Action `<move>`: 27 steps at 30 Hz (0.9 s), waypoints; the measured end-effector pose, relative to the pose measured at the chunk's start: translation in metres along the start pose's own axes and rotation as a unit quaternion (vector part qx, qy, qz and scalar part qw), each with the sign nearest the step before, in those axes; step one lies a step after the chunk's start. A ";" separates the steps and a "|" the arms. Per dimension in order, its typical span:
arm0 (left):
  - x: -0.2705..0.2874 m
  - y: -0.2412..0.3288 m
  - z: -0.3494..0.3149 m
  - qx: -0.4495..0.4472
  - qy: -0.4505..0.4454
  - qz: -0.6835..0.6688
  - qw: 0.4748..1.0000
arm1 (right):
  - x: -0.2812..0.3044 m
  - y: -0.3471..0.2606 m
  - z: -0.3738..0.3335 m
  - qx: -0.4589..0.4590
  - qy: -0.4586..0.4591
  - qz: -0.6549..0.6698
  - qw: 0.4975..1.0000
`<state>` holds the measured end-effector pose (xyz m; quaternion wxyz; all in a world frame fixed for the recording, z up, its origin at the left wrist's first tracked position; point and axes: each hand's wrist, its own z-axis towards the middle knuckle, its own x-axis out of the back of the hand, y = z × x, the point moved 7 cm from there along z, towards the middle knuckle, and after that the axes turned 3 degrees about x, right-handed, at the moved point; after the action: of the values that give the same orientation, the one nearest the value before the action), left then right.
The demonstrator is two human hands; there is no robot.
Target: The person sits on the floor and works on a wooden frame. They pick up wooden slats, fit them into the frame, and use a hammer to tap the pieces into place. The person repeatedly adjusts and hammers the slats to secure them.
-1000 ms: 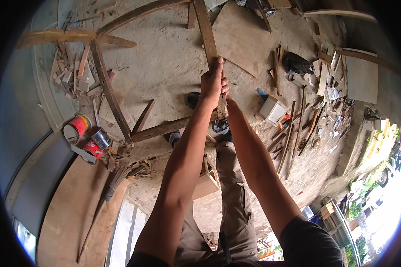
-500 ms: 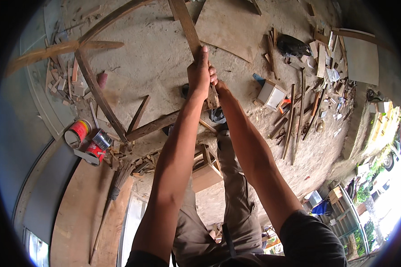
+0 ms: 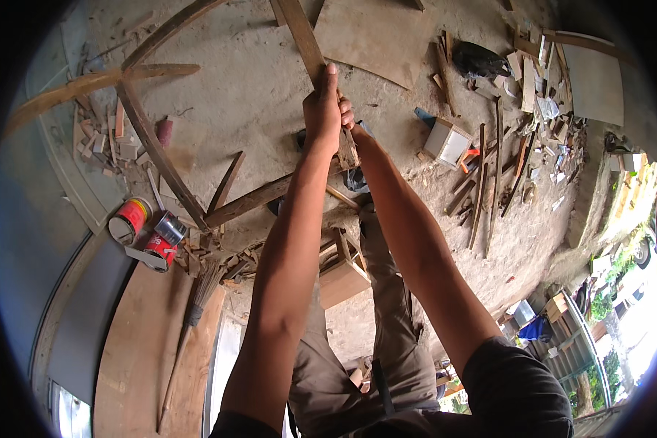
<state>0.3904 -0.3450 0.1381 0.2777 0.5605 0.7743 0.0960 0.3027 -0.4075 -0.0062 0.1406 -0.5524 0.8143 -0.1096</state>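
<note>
A wooden frame of joined brown bars (image 3: 162,151) spreads out from my hands toward the far left. My left hand (image 3: 321,117) is closed round its long upright bar (image 3: 299,35), thumb lying along the wood. Just below and to the right, my right hand (image 3: 360,136) is at the same bar near its lower end; its fingers are mostly hidden, but it appears to grip the wood. A lower bar (image 3: 252,201) meets that end and runs left behind my left forearm. A short angled piece (image 3: 228,181) rises from the frame's near left corner.
Paint cans (image 3: 130,220) and a broom (image 3: 195,310) lie at the left beside a wooden board (image 3: 135,343). Wood offcuts and long strips (image 3: 477,186) litter the floor at right, near a small white box (image 3: 446,141) and a black bag (image 3: 480,60). A wooden box (image 3: 343,281) stands by my legs.
The hands and the bar have shifted very slightly up and left in the picture, and the whole view has tilted a little. Both hands keep the same hold.
</note>
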 end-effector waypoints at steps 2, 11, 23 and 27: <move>0.004 0.001 0.001 0.001 -0.002 0.002 1.000 | -0.003 0.002 0.003 -0.009 -0.009 0.026 1.000; -0.004 0.000 0.000 0.010 -0.005 0.002 1.000 | 0.035 0.049 0.029 -0.130 -0.032 0.229 0.964; 0.004 -0.002 0.001 0.011 0.020 0.023 0.999 | 0.040 -0.022 -0.098 0.243 0.247 0.016 0.938; 0.009 0.000 0.010 -0.009 -0.005 0.009 1.000 | -0.011 -0.084 -0.170 0.413 0.197 -0.147 0.877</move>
<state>0.3938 -0.3383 0.1271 0.2857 0.5652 0.7671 0.1026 0.3196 -0.4239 0.1825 0.1748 -0.5241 0.6153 -0.5623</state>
